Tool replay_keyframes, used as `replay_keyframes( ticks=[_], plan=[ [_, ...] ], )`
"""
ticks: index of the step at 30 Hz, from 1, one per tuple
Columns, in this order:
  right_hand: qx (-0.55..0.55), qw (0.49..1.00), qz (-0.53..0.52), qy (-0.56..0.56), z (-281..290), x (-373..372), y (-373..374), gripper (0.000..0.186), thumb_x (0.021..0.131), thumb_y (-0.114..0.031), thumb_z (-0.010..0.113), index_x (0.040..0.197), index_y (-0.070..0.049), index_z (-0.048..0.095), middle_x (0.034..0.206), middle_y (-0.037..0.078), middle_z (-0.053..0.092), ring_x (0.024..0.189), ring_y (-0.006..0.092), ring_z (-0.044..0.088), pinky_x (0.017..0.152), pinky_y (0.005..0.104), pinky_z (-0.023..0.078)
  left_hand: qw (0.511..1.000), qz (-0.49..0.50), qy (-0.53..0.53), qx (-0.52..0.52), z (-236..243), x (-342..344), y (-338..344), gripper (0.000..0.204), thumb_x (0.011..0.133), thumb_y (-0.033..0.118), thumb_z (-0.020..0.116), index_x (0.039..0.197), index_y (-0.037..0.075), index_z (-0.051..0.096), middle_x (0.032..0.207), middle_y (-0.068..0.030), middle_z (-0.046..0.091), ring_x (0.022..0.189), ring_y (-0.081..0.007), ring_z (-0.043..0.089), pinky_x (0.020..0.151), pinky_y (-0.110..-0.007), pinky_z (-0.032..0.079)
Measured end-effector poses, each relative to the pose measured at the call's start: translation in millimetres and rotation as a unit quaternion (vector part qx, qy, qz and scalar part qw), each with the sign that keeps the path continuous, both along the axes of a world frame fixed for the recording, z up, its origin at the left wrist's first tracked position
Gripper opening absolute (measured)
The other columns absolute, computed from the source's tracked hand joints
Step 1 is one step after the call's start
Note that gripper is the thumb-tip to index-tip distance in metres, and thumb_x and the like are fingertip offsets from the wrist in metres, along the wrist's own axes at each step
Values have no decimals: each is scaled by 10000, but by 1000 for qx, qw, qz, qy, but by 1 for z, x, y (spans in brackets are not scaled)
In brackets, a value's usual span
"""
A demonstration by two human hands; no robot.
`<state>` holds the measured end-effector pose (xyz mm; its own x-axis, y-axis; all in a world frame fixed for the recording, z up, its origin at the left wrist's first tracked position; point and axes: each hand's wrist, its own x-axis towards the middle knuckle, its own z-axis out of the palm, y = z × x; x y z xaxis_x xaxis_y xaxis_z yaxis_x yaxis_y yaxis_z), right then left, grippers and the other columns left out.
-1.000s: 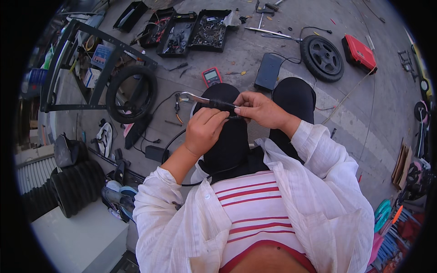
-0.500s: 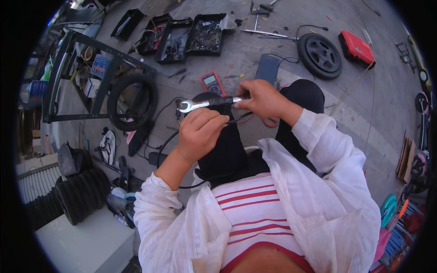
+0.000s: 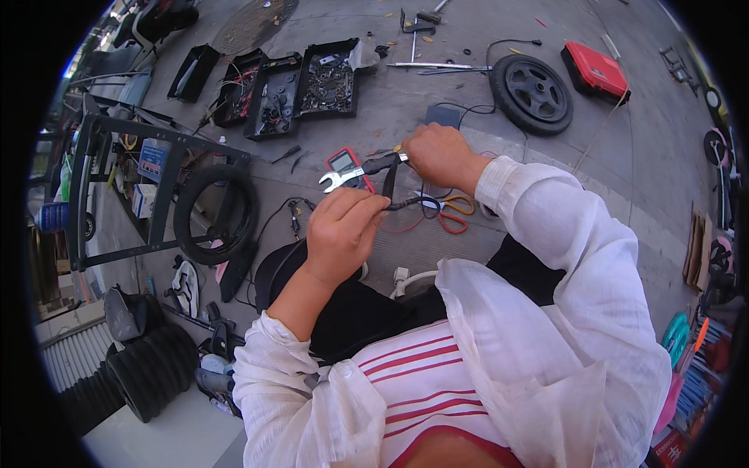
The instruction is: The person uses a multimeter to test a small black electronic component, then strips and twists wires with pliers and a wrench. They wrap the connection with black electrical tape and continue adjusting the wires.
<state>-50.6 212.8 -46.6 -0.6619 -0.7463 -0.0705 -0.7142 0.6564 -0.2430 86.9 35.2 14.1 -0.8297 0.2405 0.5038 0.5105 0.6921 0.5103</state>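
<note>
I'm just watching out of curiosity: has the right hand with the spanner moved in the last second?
Yes. The right hand and its spanner have shifted away from the body, and now lie beside the red meter on the ground.

Person, lower centre of frame: loose white long-sleeved overshirt, worn open, left sleeve pushed up to the elbow; white top with red horizontal stripes beneath; dark trousers. Both hands [image 3: 343, 226] [image 3: 438, 154] are bare, ungloved.

red multimeter [image 3: 344, 165], grey screen, beside wrench | blue-labelled box [image 3: 151, 159] under rack
</note>
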Motion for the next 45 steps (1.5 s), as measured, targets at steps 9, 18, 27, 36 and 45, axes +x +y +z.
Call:
replay_keyframes(
  ticks=[9, 18, 27, 36, 45],
  plan=[
    [29, 983, -152, -93, -99, -44, 28, 319, 783, -230, 655, 954, 37, 624, 1014, 222, 587, 943, 390, 574, 765, 439, 520, 989, 5, -121, 87, -92, -77, 36, 149, 734, 5, 689, 879, 17, 659, 795, -112, 629, 741, -284, 593, 657, -350, 467],
    [57, 992, 14, -107, -222, -115, 65, 175, 792, -180, 646, 892, -42, 684, 1015, 149, 535, 990, 313, 521, 790, 374, 490, 862, 143, -403, 274, -213, -145, 43, 115, 836, 43, 679, 932, -19, 668, 810, -13, 639, 748, -63, 551, 669, -215, 439],
    [57, 986, 140, -74, -288, -184, 71, 168, 821, -184, 589, 936, -76, 648, 1012, 69, 553, 1013, 224, 543, 783, 331, 490, 680, 278, -475, 484, -294, -210, 37, 159, 848, 86, 694, 960, -18, 650, 822, 12, 614, 691, -70, 523, 638, -215, 414],
    [-39, 995, 5, 96, -277, -178, 96, 399, 771, -139, 689, 1101, -45, 485, 1190, 144, 482, 1128, 307, 464, 899, 357, 406, 661, 208, -566, 446, -307, -255, 23, 151, 854, 147, 694, 942, 36, 641, 739, 22, 549, 601, -35, 432, 482, -178, 340],
    [126, 907, -193, -352, -316, 38, 125, 449, 729, -224, 729, 1031, 39, 528, 1006, 247, 579, 963, 373, 603, 801, 436, 513, 687, 169, -564, 425, -305, -258, 32, 202, 843, 165, 703, 984, 28, 658, 752, 28, 550, 620, -46, 434, 510, -205, 329]
  ],
)
